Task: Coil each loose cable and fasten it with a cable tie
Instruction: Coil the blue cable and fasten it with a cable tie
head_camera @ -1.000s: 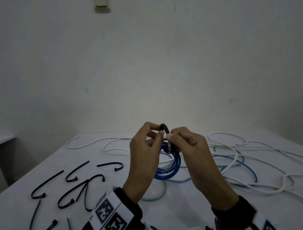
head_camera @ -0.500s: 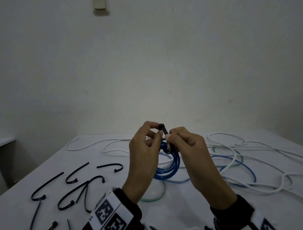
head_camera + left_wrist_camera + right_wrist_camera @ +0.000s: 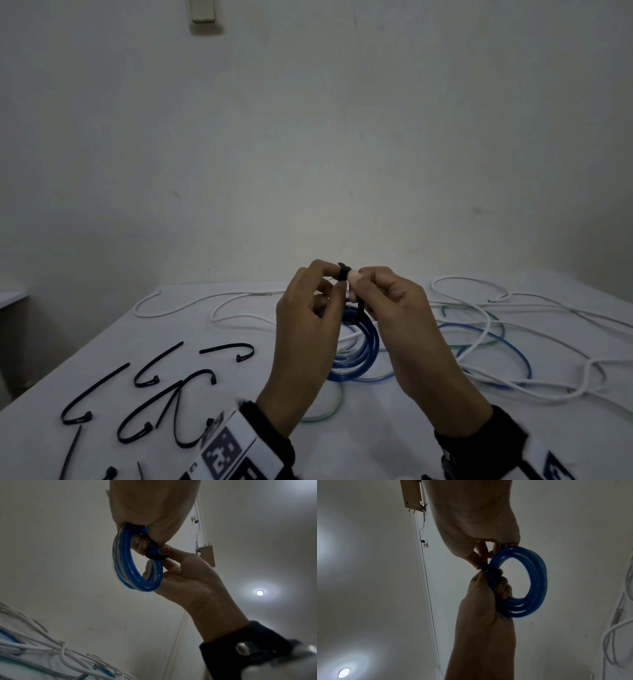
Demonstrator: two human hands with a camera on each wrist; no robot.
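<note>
A coil of blue cable (image 3: pixel 363 346) hangs in the air between my hands, above the white table (image 3: pixel 102 349). A black cable tie (image 3: pixel 343 270) is wrapped round the coil's top. My left hand (image 3: pixel 337 279) curls its fingers through the coil (image 3: pixel 536 581), with thumb and forefinger at the tie's head. Facing it, my right hand (image 3: pixel 356 279) pinches the tie (image 3: pixel 156 556) from the other side. In the right wrist view the tie (image 3: pixel 488 568) sits as a dark band between both sets of fingertips. How tight the tie is, I cannot tell.
Several spare black cable ties (image 3: pixel 97 389) lie on the table to the left. Loose white cables (image 3: pixel 469 278), a blue one (image 3: pixel 496 337) and a green one (image 3: pixel 322 416) sprawl behind and right of my hands. A plain wall stands close behind the table.
Both hands keep their hold in nearly the same spot. The right fingertips have closed in a little on the tie's head.
</note>
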